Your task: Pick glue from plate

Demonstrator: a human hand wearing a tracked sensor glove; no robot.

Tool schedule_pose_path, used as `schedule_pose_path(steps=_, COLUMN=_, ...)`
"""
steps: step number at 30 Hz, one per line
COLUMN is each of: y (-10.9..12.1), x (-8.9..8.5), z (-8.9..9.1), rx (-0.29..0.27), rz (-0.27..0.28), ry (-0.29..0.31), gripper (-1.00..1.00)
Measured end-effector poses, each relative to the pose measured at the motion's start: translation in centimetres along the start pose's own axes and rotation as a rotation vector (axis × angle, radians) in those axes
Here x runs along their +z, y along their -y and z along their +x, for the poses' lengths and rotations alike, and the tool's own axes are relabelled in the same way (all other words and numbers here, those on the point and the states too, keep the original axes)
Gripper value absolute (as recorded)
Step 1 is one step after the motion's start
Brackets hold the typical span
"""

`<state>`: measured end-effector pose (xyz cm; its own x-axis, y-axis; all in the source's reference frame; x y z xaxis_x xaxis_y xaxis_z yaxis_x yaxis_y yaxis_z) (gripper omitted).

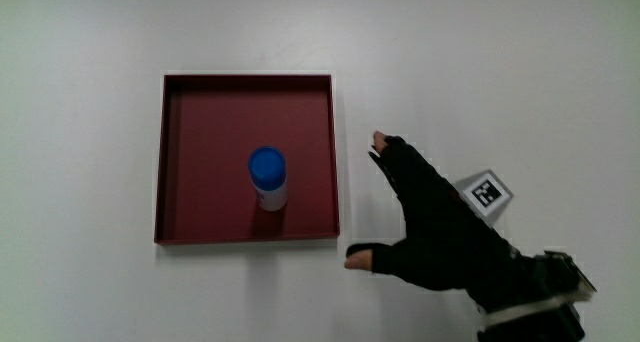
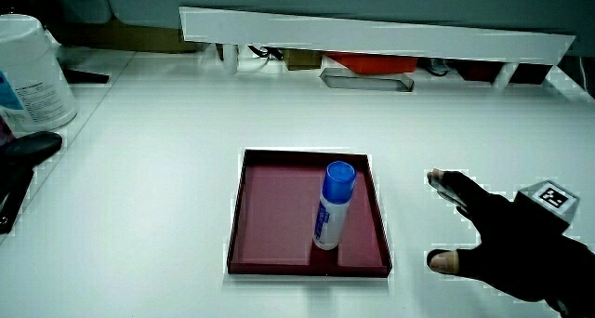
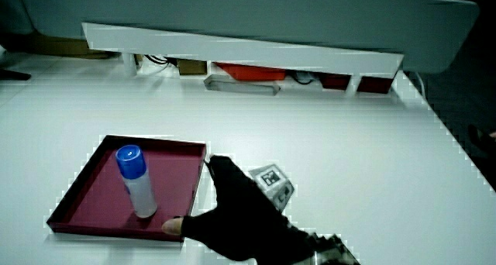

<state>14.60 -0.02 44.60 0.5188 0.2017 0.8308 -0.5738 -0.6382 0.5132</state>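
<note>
While the glue stick [image 1: 268, 178] stands upright inside the dark red square plate [image 1: 175, 162], the hand [image 1: 440, 232] lies just beside that plate, over the bare white bench [image 1: 500, 72]; the fingers [image 1: 392, 154] are spread and relaxed, the thumb pointing toward the plate's nearest corner, and they hold nothing; the hand touches neither the plate nor the glue. The glue has a blue cap and a white body; it stands a little nearer to the person than the plate's middle, clear of every rim. In both side views the glue [image 2: 332, 206] [image 3: 136, 181] rises well above the plate's low wall [image 2: 307, 268] [image 3: 85, 226]; the hand [image 2: 511, 239] [image 3: 232, 215] sits close by the plate's side rim, with the thumb tip next to the near corner. The small patterned cube [image 1: 486, 194] rides on the back of the glove, also seen in both side views [image 2: 550, 199] [image 3: 270, 180]. A low white partition [image 2: 372, 34] runs along the bench's farthest edge; a white tub [image 2: 28, 72] stands at a side edge of the bench in a side view, well apart from the plate.
</note>
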Motion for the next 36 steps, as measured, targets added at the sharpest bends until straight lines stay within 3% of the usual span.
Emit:
schedule_pose_path(steps=4, y=-2.1, x=-0.5, z=-0.9, rx=0.101, rz=-0.022, ry=-0.01, gripper=0.0)
schedule_pose_path(steps=6, y=-3.1, x=-0.7, z=-1.1, rx=0.096, rz=-0.031, ry=0.003, gripper=0.0)
schedule_pose_path(steps=7, y=-3.5, x=-0.9, z=-1.4, rx=0.106, rz=-0.04, ry=-0.028, gripper=0.0)
schedule_pose_path(steps=9, y=-4.6, x=-1.2, z=-1.2, rx=0.17, rz=-0.049, ry=-0.023, gripper=0.0)
schedule_pose_path(steps=12, y=-5.7, x=-1.7, z=-1.4, rx=0.168, rz=-0.066, ry=-0.039, gripper=0.0)
schedule_pose_path(steps=15, y=-6.8, x=-2.3, z=-1.3, rx=0.212, rz=-0.082, ry=-0.058, gripper=0.0)
schedule_pose_path(steps=20, y=-8.3, x=-3.2, z=-1.1, rx=0.238, rz=-0.106, ry=-0.077, gripper=0.0)
schedule_pose_path(steps=26, y=-9.0, x=-3.7, z=-1.0, rx=0.27, rz=-0.115, ry=-0.11, gripper=0.0)
schedule_pose_path(steps=30, y=-9.1, x=-3.6, z=-0.8, rx=0.278, rz=-0.103, ry=-0.127, gripper=0.0)
schedule_pose_path(steps=34, y=-9.1, x=-3.3, z=-0.7, rx=0.301, rz=-0.071, ry=-0.175, gripper=0.19)
schedule_pose_path(steps=36, y=-9.1, x=-3.1, z=-0.5, rx=0.314, rz=-0.043, ry=-0.171, gripper=0.29)
